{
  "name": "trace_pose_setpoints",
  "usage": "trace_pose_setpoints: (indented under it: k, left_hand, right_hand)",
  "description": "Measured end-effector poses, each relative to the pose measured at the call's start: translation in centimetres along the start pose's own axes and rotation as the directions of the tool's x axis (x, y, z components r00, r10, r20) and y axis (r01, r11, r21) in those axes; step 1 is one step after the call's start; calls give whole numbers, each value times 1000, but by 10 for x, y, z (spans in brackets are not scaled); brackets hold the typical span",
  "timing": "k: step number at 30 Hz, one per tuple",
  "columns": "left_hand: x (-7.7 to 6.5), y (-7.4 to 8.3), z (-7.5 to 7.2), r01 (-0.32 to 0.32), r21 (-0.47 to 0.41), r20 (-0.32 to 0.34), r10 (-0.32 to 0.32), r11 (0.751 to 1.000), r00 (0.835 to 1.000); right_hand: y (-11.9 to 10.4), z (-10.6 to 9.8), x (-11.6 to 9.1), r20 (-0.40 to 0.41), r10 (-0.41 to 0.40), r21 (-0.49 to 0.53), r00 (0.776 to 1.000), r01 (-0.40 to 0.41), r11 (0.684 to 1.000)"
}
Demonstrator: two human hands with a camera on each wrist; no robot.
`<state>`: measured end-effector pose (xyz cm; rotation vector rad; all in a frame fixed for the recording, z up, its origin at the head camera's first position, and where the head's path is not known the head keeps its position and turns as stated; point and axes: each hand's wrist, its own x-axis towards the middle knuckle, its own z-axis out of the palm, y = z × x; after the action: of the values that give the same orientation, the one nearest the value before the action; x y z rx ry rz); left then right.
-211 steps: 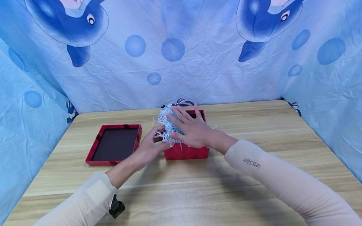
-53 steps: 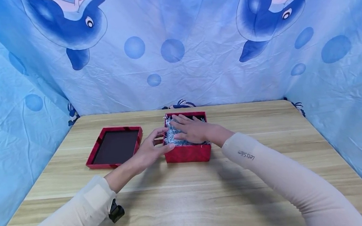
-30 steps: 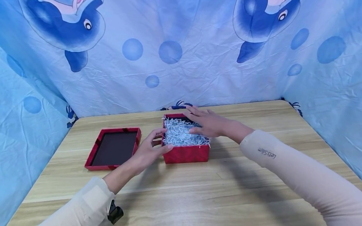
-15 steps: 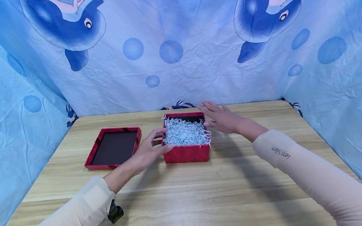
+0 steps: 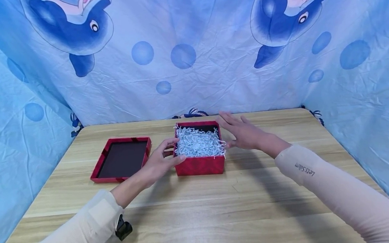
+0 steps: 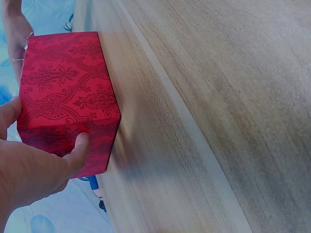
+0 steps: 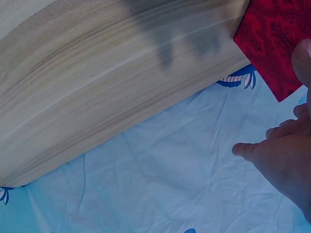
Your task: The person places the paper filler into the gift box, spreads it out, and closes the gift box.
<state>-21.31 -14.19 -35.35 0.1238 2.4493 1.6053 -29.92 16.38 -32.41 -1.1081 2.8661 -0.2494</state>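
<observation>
Head view first: what does your left hand [image 5: 158,162] have hold of?

You grip the near left corner of the red box [image 5: 200,167] with it, thumb at the front and fingers bent along the left side. The box stands upright on the surface [image 5: 205,215], directly to the right of that hand.

And your right hand [image 5: 245,134]?

That one is free, its fingers loosely extended and spread, pointing forward and leftward. It is just beside the box's right wall, which lies to the hand's left. Whether your thumb touches the box there, I can't tell, even from the right wrist view.

What's in the box, between your two hands?

Pale blue shredded paper [image 5: 199,143]. It reaches up to the rim nearest you, with a few strands poking over the edge toward your right hand. At the back, past the paper, you can see a strip of dark inner wall.

Anything on the other side of your left hand?

A shallow red tray [image 5: 125,160] with a dark inside, flat on the surface, just left of that hand. Your left wrist view also shows the dark scrolling pattern on the box's walls, with one of your fingertips against the side.
</observation>
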Motion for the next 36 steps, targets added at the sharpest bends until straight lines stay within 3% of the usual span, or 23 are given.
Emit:
trace_pose_setpoints:
  k: [10, 29, 36]
  left_hand:
    - [0, -2, 0, -2, 1, 10, 2, 1000, 1000]
    - [1, -2, -1, -19, -8, 12, 19, 1000, 1000]
    - [1, -1, -1, -8, -8, 7, 8, 1000, 1000]
  right_hand:
    - [-5, 1, -3, -12, -65, 30, 998, 65, 997]
    - [-13, -9, -8, -22, -83, 65, 996, 84, 994]
    - [-28, -5, 0, 24, -75, 83, 997, 73, 994]
